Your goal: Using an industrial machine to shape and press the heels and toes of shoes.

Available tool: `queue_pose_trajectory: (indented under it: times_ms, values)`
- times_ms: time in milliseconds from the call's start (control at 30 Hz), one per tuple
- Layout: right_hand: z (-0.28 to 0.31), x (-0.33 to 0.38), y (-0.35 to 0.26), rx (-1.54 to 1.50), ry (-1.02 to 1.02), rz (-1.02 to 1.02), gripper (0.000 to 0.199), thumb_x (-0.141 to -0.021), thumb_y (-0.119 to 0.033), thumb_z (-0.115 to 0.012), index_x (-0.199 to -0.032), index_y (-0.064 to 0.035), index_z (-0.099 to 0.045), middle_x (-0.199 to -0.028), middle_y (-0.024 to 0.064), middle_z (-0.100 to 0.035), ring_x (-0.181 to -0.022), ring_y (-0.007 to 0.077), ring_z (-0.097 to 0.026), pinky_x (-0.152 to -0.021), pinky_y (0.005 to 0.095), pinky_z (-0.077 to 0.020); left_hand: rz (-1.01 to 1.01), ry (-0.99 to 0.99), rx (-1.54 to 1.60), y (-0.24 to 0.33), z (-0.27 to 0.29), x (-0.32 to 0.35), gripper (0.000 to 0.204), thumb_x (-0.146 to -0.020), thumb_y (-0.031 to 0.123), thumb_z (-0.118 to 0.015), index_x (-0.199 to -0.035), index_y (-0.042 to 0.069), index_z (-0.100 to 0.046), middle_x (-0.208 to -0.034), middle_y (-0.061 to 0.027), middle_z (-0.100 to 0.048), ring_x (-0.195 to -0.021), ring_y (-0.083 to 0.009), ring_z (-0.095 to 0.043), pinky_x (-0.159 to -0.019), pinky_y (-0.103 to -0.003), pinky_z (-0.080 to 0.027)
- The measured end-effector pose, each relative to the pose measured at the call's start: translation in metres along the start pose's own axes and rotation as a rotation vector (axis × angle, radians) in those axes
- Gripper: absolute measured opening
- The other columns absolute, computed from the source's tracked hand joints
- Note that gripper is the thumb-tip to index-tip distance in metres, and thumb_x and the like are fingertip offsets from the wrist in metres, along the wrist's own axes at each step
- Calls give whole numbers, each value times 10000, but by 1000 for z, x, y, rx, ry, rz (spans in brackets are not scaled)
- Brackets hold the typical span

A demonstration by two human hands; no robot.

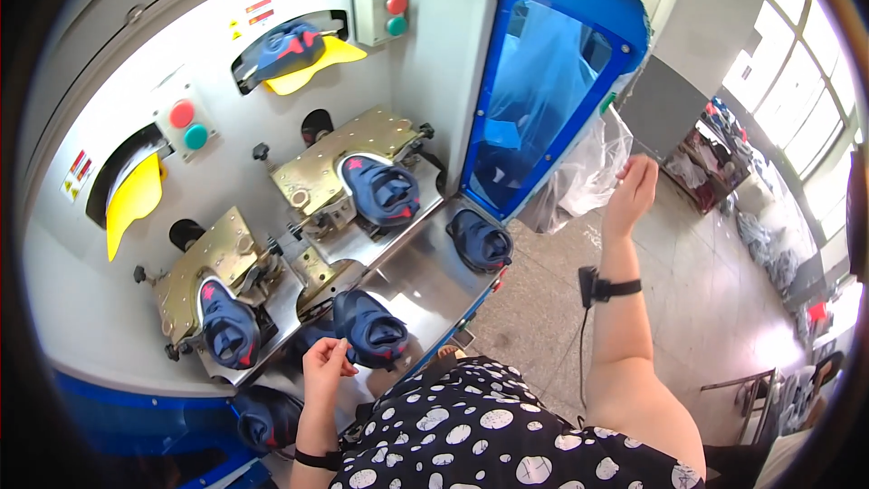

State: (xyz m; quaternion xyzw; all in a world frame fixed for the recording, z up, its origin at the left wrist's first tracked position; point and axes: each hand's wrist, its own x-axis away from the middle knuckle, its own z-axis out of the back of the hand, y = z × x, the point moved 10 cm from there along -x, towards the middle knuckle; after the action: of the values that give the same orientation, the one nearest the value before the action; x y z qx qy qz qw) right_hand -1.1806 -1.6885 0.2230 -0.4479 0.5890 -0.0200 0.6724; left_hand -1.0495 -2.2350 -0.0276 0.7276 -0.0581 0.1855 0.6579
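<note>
A dark blue shoe upper (369, 324) with red trim lies on the metal ledge in front of me. My left hand (328, 364) is closed at its near left edge, fingertips pinched against it. Stretched out to the right, my right hand (636, 186) has its fingers curled in beside a clear plastic bag (593, 167); whatever it may hold is hidden. Two more uppers sit on the machine's brass-coloured fixtures, one shoe upper (385, 192) at the right station and one shoe upper (228, 324) at the left.
Another upper (480, 240) rests at the ledge's right end, and one more upper (267, 418) lies at lower left. Behind are yellow-flapped slots, one holding an upper (290, 50), and button boxes (380, 14). A blue-framed window panel (534, 81) stands right of the machine.
</note>
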Motion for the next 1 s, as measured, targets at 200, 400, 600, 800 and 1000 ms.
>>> queue_pose_trajectory:
  times_ms: [200,400,600,800,1000]
  values:
    - [-97,-8,145,82,-844,-196,228,-967,-172,-551,-1089,0,-638,-800,53,-626,-706,136,-563,-680,270,-471,-3,-42,11,15,-43,-20,190,-957,190,-605,-885,14,-612,-575,-21,-574,-491,-115,-601,-472,-212,-473]
    - [-153,19,236,209,-877,-36,269,-966,-178,-545,-1152,4,-611,-866,65,-629,-769,155,-571,-735,283,-483,-14,-45,-39,25,-73,-32,192,-945,199,-622,-923,9,-624,-624,-38,-614,-544,-128,-623,-511,-224,-498]
    - [-133,71,283,473,-1053,-245,277,-960,-170,-541,-1162,7,-607,-918,76,-632,-817,162,-579,-771,288,-483,28,19,-1,18,-76,-26,174,-944,204,-632,-951,31,-640,-674,-17,-636,-579,-102,-635,-519,-217,-495]
    - [-150,64,286,412,-1046,-259,285,-954,-162,-538,-1171,10,-603,-969,86,-634,-865,170,-586,-808,294,-482,64,86,26,4,-61,-14,163,-941,187,-629,-953,25,-629,-688,-37,-631,-592,-128,-639,-542,-233,-520]
    - [-155,61,281,358,-1024,-265,295,-947,-154,-535,-1181,14,-599,-1021,97,-637,-913,177,-594,-844,300,-481,75,78,-14,4,-75,-20,171,-939,197,-636,-931,28,-616,-669,-43,-639,-563,-132,-634,-501,-225,-497]
